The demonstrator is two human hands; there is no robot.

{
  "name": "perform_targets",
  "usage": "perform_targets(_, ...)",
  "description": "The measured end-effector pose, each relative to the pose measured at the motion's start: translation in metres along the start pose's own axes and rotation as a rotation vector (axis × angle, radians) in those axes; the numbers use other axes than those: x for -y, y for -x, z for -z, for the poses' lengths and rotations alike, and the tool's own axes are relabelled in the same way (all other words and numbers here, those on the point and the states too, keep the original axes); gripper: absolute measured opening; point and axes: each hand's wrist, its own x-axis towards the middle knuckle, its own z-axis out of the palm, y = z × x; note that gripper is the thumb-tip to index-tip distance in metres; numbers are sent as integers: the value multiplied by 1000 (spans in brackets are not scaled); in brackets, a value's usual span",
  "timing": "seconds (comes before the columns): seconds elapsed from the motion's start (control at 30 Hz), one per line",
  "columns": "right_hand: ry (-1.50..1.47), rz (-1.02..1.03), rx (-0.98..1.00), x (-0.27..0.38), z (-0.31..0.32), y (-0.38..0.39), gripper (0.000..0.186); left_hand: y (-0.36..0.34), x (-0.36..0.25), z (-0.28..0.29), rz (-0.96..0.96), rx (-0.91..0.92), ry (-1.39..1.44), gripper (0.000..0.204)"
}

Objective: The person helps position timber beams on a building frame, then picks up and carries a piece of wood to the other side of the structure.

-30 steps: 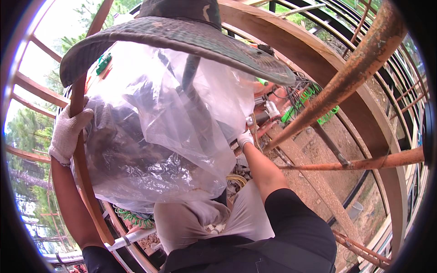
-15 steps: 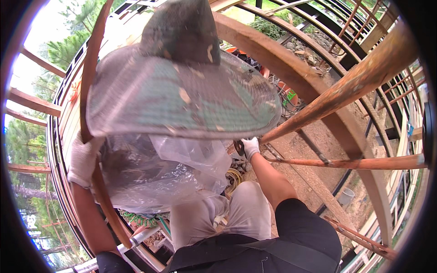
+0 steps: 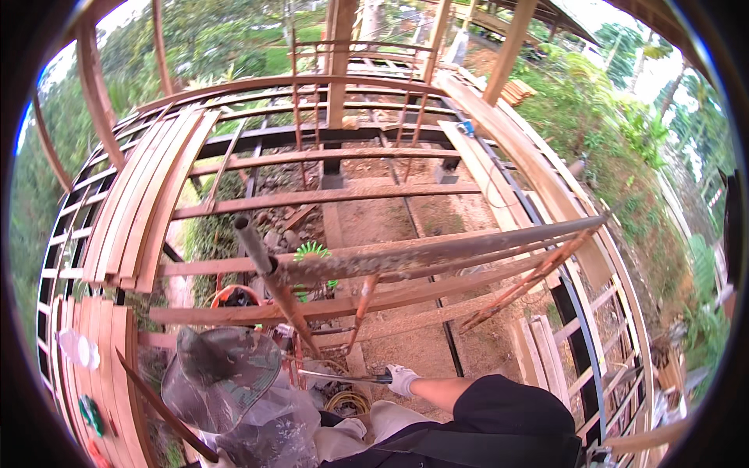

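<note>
My right hand point(image 3: 402, 380), in a white glove, is closed round the black handle of a long thin metal tool point(image 3: 339, 377); its kind I cannot make out. It points left, toward a wide-brimmed camouflage hat point(image 3: 222, 374) close in front of me. Clear plastic point(image 3: 273, 433) hangs below the hat and hides what is under it. A narrow dark wooden strip point(image 3: 164, 405) slants down at the lower left. Only a sliver of my gloved left hand point(image 3: 222, 462) shows at the lower edge, closed at the strip's lower end.
A rusty metal pipe frame point(image 3: 437, 253) stands ahead, above timber beams point(image 3: 328, 156) spanning bare earth. Boards point(image 3: 148, 203) lie stacked on the left. Further planks point(image 3: 538, 179) run along the right. A coiled yellow hose point(image 3: 347, 402) lies below my right hand.
My view has swung up and outward, so the hat appears smaller and lower left. My left hand has dropped almost out of view with the strip. The tool in my right hand now shows along its length.
</note>
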Motion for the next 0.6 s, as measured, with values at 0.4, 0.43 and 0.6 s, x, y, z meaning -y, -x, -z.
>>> perform_targets(0.4,-446,-650,-236,-71,48,280,56,-18,-194,61,-211,147,-57,48)
perform_targets(0.43,-592,-790,-251,-68,46,288,56,-29,-200,45,-330,130,1,47)
perform_targets(0.6,-727,-1092,-244,-132,-24,286,64,4,-387,3,-527,571,209,32)
